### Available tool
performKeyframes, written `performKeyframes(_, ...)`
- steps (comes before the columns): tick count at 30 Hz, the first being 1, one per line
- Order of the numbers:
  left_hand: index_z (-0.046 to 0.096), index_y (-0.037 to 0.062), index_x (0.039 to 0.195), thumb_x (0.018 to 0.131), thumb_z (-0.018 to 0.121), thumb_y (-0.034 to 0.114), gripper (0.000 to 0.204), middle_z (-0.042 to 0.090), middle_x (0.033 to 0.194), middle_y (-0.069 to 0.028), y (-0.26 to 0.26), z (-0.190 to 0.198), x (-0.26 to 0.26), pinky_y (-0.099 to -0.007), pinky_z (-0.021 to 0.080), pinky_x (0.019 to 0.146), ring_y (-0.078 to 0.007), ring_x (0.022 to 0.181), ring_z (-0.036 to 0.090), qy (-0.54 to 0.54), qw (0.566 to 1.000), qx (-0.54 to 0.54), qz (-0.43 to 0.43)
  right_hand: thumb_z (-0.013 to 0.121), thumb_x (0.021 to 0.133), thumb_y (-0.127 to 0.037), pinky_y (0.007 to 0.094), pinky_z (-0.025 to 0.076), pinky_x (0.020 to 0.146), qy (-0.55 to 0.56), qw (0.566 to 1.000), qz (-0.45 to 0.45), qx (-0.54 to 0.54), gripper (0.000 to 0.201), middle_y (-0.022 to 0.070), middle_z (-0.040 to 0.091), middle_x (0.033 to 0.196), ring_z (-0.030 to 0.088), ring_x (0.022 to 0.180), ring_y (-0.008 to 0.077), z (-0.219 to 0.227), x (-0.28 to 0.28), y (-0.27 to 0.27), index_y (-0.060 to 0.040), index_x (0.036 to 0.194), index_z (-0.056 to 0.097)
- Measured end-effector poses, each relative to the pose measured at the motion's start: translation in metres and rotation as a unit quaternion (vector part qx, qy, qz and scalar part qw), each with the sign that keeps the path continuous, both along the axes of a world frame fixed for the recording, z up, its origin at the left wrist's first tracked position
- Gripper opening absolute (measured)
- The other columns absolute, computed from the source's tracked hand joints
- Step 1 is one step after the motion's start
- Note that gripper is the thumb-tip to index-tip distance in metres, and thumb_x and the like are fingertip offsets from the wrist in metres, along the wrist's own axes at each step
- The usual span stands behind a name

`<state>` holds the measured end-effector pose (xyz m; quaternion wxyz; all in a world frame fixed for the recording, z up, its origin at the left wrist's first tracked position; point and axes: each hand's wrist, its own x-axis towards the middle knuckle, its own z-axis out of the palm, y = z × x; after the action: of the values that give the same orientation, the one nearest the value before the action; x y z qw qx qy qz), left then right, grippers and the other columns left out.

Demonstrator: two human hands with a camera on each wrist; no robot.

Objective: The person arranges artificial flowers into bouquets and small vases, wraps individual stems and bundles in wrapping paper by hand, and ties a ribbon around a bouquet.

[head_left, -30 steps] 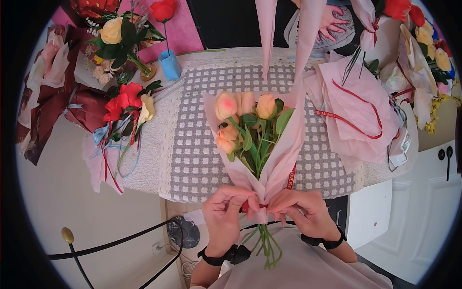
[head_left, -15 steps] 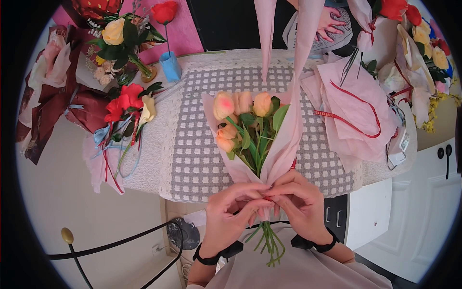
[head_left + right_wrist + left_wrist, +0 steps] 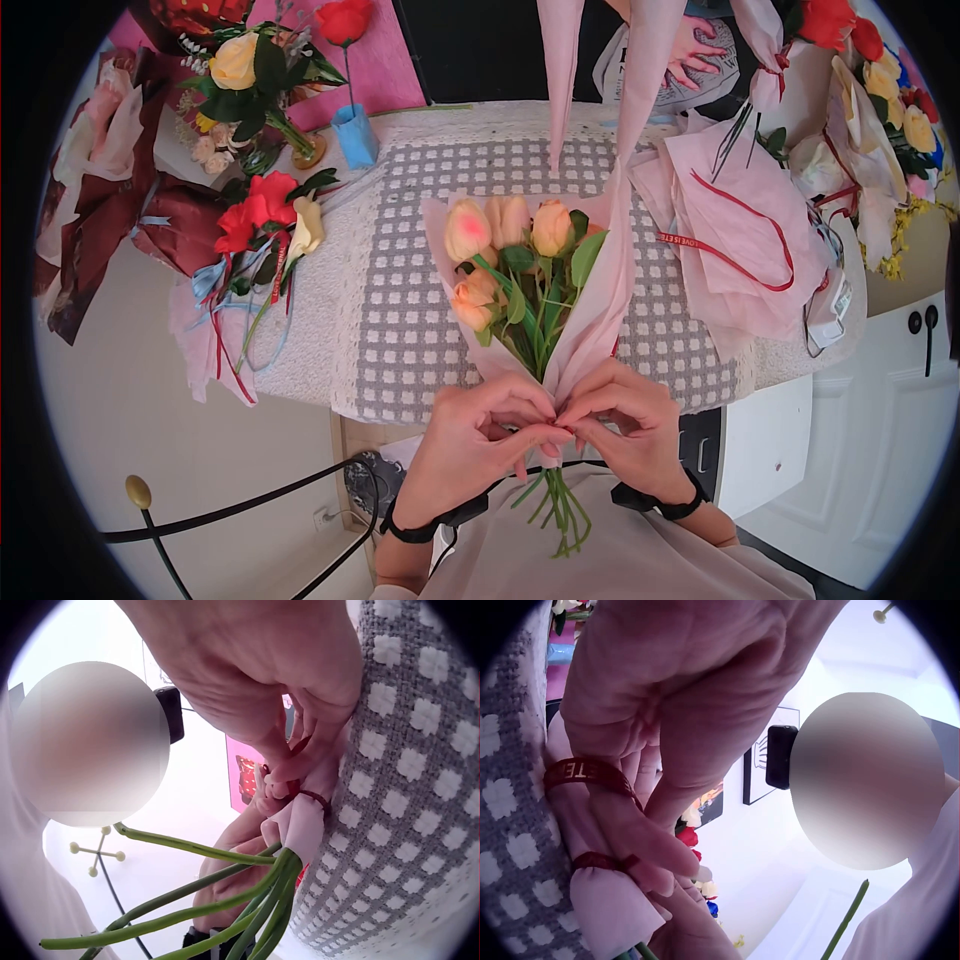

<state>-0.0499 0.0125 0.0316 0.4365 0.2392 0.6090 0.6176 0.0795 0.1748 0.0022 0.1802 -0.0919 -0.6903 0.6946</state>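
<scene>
A bouquet of peach tulips and roses (image 3: 500, 235) with green leaves lies in pink wrapping paper (image 3: 590, 345) on the checked cloth, bare stems (image 3: 565, 505) toward the person. At the gathered neck, my left hand (image 3: 490, 430) and right hand (image 3: 628, 425) meet, fingertips together, pinching a narrow red ribbon (image 3: 596, 861). One turn of it circles the paper. A lettered length of red ribbon (image 3: 581, 770) runs across the left fingers (image 3: 652, 840) in the left wrist view. The right fingers (image 3: 300, 761) bend close over the tie in the right wrist view.
Pink paper sheets (image 3: 720, 220) with a loose red ribbon (image 3: 790, 265) lie right of the checked cloth (image 3: 400, 300). Red flowers (image 3: 265, 210) and a maroon-wrapped bouquet (image 3: 175, 225) lie left. Behind stand a blue vase (image 3: 353, 135) and yellow rose (image 3: 233, 65).
The hands have come together at the paper's neck from slightly apart, and the fingertips now meet over the red ribbon. The bouquet has stayed nearly in place.
</scene>
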Motion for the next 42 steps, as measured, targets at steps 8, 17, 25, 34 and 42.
performKeyframes(8, 0.068, -0.0067, 0.102, 0.094, 0.075, -0.003, 0.011, 0.077, 0.091, -0.0119, -0.003, -0.006, 0.005, -0.0257, 0.062, 0.059, -0.0180, 0.084, 0.079, -0.014, 1.000, 0.006, 0.021, 0.073, 0.083, 0.014, 0.0298, 0.055, 0.071, 0.018, 0.993, 0.056, 0.105, 0.029, 0.0097, 0.070, 0.099, 0.069, 0.085, 0.0195, 0.003, 0.002, 0.008, -0.0018, 0.107, 0.080)
performKeyframes(17, 0.072, -0.0080, 0.093, 0.093, 0.076, -0.003, 0.006, 0.077, 0.087, -0.0105, 0.000, -0.006, 0.013, -0.0266, 0.066, 0.070, -0.0162, 0.081, 0.078, 0.029, 0.999, 0.012, 0.044, 0.074, 0.083, 0.015, 0.0311, 0.059, 0.074, 0.048, 0.995, 0.040, 0.076, 0.028, 0.0134, 0.074, 0.102, 0.073, 0.086, 0.0219, -0.005, 0.005, 0.008, 0.0048, 0.109, 0.074)
performKeyframes(25, 0.071, -0.0091, 0.095, 0.095, 0.074, -0.005, 0.005, 0.077, 0.087, -0.0119, -0.001, -0.010, 0.019, -0.0279, 0.066, 0.074, -0.0173, 0.081, 0.078, 0.037, 0.997, 0.023, 0.068, 0.074, 0.084, 0.014, 0.0311, 0.059, 0.073, 0.048, 0.992, 0.061, 0.097, 0.025, 0.0128, 0.074, 0.100, 0.072, 0.084, 0.0222, 0.000, 0.007, 0.015, 0.0028, 0.106, 0.076)
performKeyframes(34, 0.066, -0.0089, 0.097, 0.096, 0.068, -0.011, 0.003, 0.074, 0.097, -0.0123, -0.005, -0.009, 0.013, -0.0284, 0.063, 0.075, -0.0180, 0.085, 0.076, 0.065, 0.996, 0.055, 0.010, 0.072, 0.085, 0.016, 0.0297, 0.061, 0.072, 0.065, 0.991, 0.056, 0.103, 0.018, 0.0139, 0.071, 0.099, 0.072, 0.085, 0.0203, 0.000, 0.002, 0.012, 0.0028, 0.098, 0.072)
performKeyframes(42, 0.070, -0.0058, 0.093, 0.083, 0.073, -0.017, 0.015, 0.075, 0.097, -0.0155, -0.007, -0.003, 0.016, -0.0324, 0.065, 0.075, -0.0244, 0.085, 0.078, 0.287, 0.956, 0.056, 0.007, 0.067, 0.087, 0.019, 0.0317, 0.063, 0.076, 0.036, 0.998, 0.019, 0.049, 0.022, 0.0155, 0.069, 0.103, 0.074, 0.087, 0.0227, -0.003, 0.007, 0.002, 0.0043, 0.103, 0.066)
